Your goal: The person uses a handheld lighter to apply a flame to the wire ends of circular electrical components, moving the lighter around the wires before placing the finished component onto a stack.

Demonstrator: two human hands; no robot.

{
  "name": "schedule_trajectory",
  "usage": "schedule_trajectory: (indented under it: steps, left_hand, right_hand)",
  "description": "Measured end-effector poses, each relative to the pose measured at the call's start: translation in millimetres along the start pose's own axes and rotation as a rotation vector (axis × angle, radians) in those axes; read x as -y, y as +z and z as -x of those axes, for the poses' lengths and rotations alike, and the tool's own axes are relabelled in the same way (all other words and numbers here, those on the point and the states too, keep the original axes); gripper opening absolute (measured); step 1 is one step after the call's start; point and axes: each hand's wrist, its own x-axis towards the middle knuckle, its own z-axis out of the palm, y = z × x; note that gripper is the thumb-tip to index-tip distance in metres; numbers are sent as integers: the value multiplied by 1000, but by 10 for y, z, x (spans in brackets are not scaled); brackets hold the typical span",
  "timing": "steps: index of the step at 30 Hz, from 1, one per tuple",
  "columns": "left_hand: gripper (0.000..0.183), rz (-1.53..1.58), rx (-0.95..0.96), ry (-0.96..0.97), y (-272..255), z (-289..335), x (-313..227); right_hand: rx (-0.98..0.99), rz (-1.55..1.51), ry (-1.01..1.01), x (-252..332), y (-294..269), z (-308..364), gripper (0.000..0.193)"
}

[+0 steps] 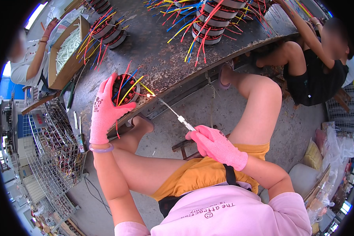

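Note:
My left hand [106, 108], in a pink glove, curls round the side of a motor stator [126, 89] at the table's near edge. Its fingers lie along the left of the stator and the thumb in front. Red, blue and yellow wires stick out of the stator; one yellow wire [147, 85] points right. In my pink-gloved right hand [218, 145] is a slim tool like a soldering iron [181, 118], with a thin metal shaft and a white collar. Its tip is close to that wire's end, beside a small bright glowing spot [149, 95]. Whether they touch, I cannot tell.
More wired stators [108, 33] stand on the worn dark table [157, 51], with a taller stack [210, 23] at the back. A cardboard box [53, 67] of white tubes sits left. Wire baskets [53, 149] are lower left. Co-workers sit at far left and right.

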Motion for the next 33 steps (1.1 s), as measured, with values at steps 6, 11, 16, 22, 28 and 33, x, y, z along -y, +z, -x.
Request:
schedule_trajectory:
  steps: [6,11,16,22,28,33]
  left_hand:
    - [95,-20,-3,19,-27,-12,6]
    - [95,-15,-6,7,-14,-11,-13]
    - [95,-8,-4,3,-16,-8,-16]
    - [95,5,-4,1,-12,-7,-19]
    - [95,9,1,-5,-13,-10,-41]
    - [95,-3,3,2,-13,-7,-35]
  right_hand:
    - [-8,-132,69,31,16,-8,26]
    - [-17,-172,77,38,24,-9,29]
    - [-25,-166,92,54,20,0,30]
    - [-33,-176,87,26,23,-4,31]
    - [-29,-186,93,29,22,-10,31]
    - [-31,-189,102,36,18,-3,30]
